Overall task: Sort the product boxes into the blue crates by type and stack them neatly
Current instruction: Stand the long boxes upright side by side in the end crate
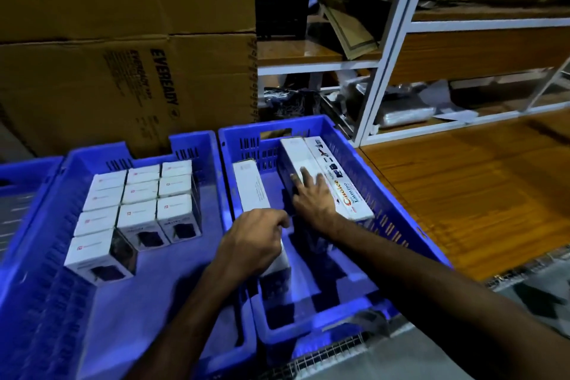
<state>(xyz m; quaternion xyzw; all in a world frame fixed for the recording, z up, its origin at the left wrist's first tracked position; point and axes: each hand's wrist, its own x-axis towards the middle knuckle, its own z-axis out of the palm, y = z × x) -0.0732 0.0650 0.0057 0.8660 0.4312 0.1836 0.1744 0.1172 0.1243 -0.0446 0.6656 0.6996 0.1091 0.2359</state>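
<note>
Head view takes in big brown cartons (123,40) stacked at the back left, one printed EVEREADY, and a white metal rack (401,25) with wooden shelves at the back right holding bags and loose papers. A wooden board floor (462,179) spreads out to the right. Two blue crates sit side by side in front. The left crate (46,256) holds small white boxes (138,203) set upright in tight rows toward its far side. The right crate (401,210) holds long white boxes: a pair (311,160) lying together against the right wall, the outer one printed in red and blue, and a single long box (251,188) near the left wall. The right hand (311,194) lies on the pair with fingers spread and straight, pressing their tops. The left hand (256,241) has its fingers curled over the near end of the single long box, which covers that end; blur keeps the grip itself from being clear.
</note>
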